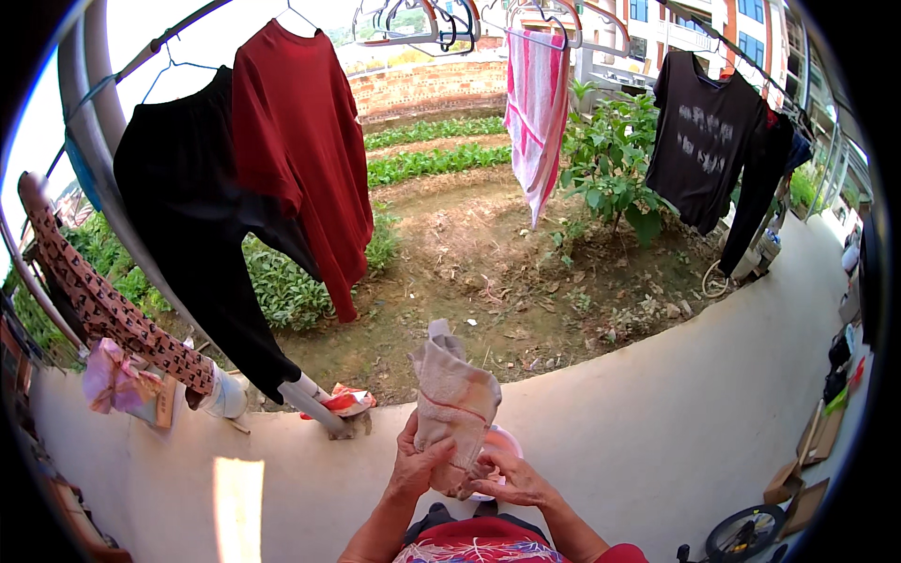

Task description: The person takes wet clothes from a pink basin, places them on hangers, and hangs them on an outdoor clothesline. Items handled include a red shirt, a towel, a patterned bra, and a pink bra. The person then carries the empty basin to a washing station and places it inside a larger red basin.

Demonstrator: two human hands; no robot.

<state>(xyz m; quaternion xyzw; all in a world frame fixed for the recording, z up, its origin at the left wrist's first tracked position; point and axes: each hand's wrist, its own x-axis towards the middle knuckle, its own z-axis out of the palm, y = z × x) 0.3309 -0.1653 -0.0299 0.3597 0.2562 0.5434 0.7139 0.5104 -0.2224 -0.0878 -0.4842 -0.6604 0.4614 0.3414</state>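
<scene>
Hands hold tight: my left hand (413, 464) and right hand (507, 480) grip the pale wrinkled cloth with a red stripe (455, 399), upright, ready for a hanger, I think.

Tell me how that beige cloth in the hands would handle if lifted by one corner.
The beige cloth probably flops: it creases and sags around the left hand and right hand. It looks light, since the fingers hold it up without visible strain. Whether it is wet, and so heavier, cannot be told. Unlikely to slip; its weave looks rough.
</scene>
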